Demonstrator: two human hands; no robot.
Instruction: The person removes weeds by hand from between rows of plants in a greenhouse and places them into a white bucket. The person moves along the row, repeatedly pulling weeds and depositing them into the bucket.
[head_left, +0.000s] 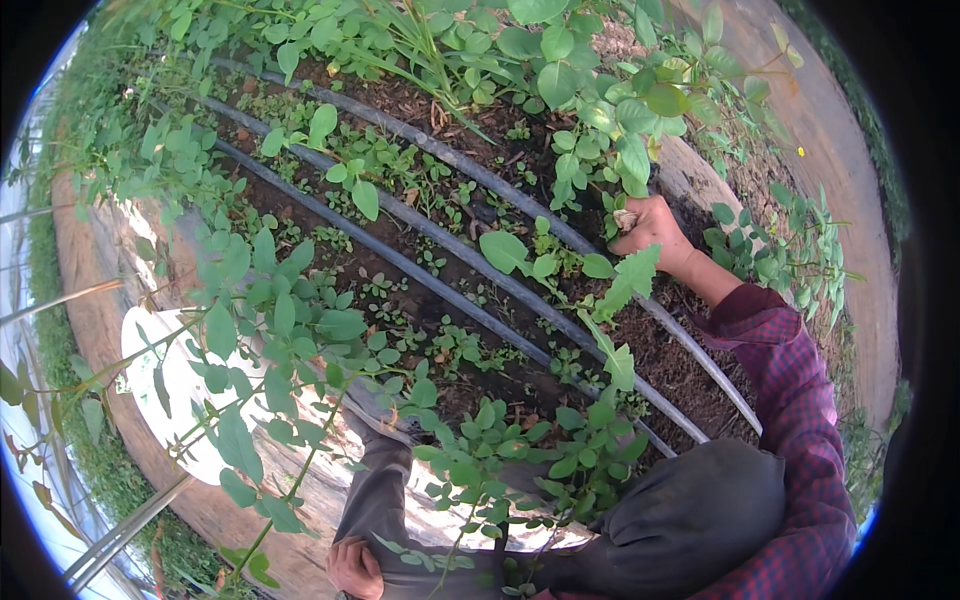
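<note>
My right hand (654, 234) reaches down to the soil on the far side of the planting bed, its fingers closed around a small green plant (612, 214). Something pale and ridged shows at the fingertips; what it is I cannot tell. Just in front of that hand stands a weed with jagged leaves (630, 283). My left hand (355, 568) rests on my dark trouser leg (435, 566) at the bottom, fingers curled and no object visible in it. Low weeds (450, 349) dot the dark soil between the irrigation pipes.
Three dark irrigation pipes (450, 241) run lengthwise along the bed. Leafy rose-like bushes (285, 330) crowd the near side, and more foliage (555, 67) overhangs the far side. A white rounded object (154, 375) lies behind leaves at left. Metal poles (135, 529) cross the lower left.
</note>
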